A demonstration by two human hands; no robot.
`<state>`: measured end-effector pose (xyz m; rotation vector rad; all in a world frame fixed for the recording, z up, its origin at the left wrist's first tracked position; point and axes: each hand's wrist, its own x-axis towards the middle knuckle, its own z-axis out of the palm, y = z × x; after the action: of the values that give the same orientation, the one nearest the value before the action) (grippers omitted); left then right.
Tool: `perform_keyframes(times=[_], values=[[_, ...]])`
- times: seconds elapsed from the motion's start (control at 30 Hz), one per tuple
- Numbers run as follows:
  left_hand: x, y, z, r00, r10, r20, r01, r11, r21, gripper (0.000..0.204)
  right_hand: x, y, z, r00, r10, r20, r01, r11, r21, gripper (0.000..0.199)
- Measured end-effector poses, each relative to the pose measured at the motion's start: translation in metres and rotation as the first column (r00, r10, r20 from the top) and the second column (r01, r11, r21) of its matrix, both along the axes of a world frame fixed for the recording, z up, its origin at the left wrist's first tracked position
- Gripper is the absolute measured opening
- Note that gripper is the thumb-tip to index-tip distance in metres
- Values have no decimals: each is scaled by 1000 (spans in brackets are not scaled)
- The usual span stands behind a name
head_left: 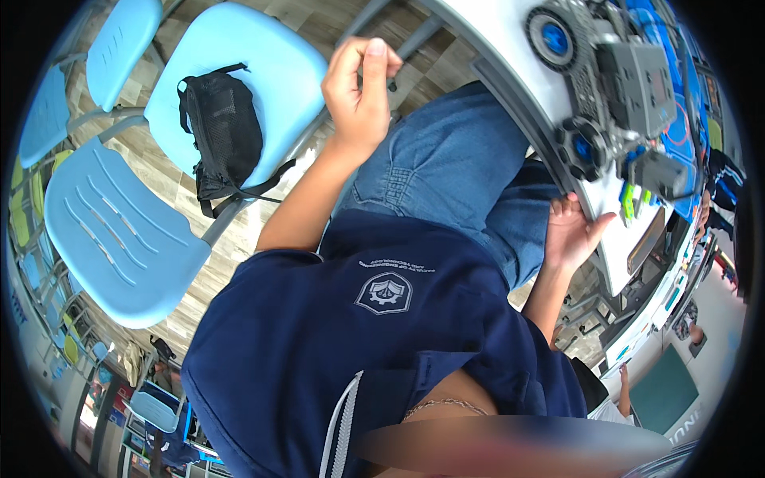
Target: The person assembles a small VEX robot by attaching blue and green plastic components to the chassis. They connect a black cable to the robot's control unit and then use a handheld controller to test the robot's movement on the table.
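My left hand is raised above my thigh, beside the light blue chair. Its fingers are curled in with the thumb along them, and no object shows in it. My right hand rests at the edge of the white table, thumb stretched out and fingers partly bent, holding nothing I can see. Nearest to it on the table stands a grey wheeled robot kit with black tyres and blue hubs. Small bright green pieces lie just beyond the hand.
A black mesh bag sits on a light blue chair at my left, its strap hanging down. Another blue chair stands nearer. Blue trays lie behind the robot kit. Other people are at the right edge.
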<state>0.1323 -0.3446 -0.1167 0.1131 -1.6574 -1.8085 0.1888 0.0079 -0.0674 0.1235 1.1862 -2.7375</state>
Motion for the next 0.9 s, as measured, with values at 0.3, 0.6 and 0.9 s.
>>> perform_keyframes(times=[0.3,0.6,0.9], values=[[-20,5,-256,150,26,988,897,418,-147,26,2,-3,3,982,-187,36,178,968,177,50],[-37,62,-383,209,29,978,968,-146,-203,34,15,9,-4,973,-227,50,213,956,203,54],[-16,125,-415,463,-143,875,568,-710,-417,39,35,12,1,898,-279,340,237,958,160,56]])
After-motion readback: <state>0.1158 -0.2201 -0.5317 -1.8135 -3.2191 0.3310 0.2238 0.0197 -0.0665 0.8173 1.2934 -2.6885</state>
